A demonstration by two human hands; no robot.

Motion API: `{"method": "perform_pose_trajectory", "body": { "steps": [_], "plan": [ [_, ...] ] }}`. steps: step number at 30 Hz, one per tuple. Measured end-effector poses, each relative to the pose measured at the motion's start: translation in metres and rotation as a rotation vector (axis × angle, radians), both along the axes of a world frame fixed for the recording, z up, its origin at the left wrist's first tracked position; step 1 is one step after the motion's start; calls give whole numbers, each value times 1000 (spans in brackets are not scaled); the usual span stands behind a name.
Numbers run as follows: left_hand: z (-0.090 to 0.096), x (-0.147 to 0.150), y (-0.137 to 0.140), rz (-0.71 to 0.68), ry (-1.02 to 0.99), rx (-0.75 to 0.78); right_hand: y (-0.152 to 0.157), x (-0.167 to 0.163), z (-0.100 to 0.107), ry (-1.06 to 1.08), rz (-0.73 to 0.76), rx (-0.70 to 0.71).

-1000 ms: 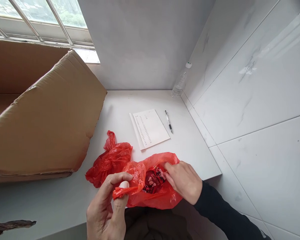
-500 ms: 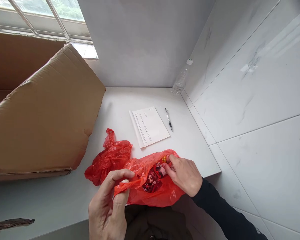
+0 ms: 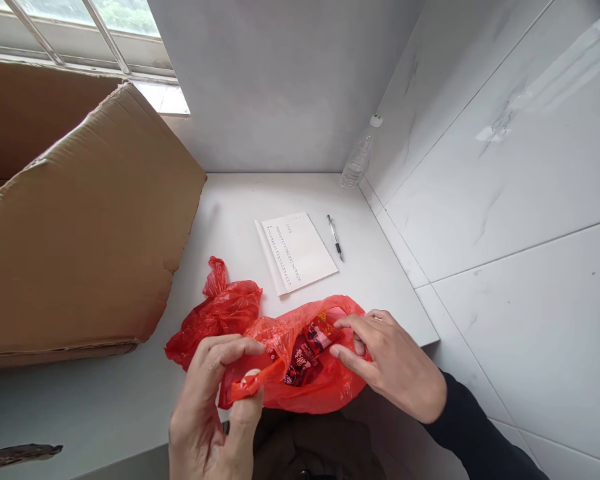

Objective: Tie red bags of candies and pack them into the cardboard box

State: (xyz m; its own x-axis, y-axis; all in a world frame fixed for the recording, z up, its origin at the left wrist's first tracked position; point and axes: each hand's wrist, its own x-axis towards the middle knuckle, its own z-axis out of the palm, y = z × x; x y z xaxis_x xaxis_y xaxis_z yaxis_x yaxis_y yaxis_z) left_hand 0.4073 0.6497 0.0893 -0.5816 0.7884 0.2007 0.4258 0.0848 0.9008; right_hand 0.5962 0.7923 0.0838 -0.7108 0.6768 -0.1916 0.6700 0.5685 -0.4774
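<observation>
Bag red, crinkly and translucent

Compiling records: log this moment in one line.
left hand: pinching opened red bag | right hand: open, at red packets | nearby: second red bag, paper, pen

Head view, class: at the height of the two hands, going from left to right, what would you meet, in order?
Cardboard box → left hand → open red bag → right hand.
</observation>
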Motion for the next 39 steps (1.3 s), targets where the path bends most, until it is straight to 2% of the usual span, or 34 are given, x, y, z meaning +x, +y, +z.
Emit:
{"method": "perform_pose_trajectory", "body": {
  "steps": [8,13,17,19,24,29,32,36,39],
  "plan": [
    [5,6,0,57,-59,-41,-3,16,11,-56,164,32],
    [20,6,4,73,29,33,-4,22,39,201,69,51],
    [30,7,9,-22,-125,82,-8,26,55,462,-31,9],
    [32,9,10,-62,-186,118,-11,27,57,528,-47,-41],
    [31,18,6,0,-212,275,-16,30,52,652,22,-143],
    [27,20,0,90,-360,245,-16,31,50,691,-15,-85],
    [24,11,6,1,-442,200,-10,21,58,715,-17,-12],
    [30,-1,27,-117,-491,256,-1,-3,74,728,47,119],
    [41,-3,42,-152,-541,234,5,-21,82,755,94,93]
  ]
}}
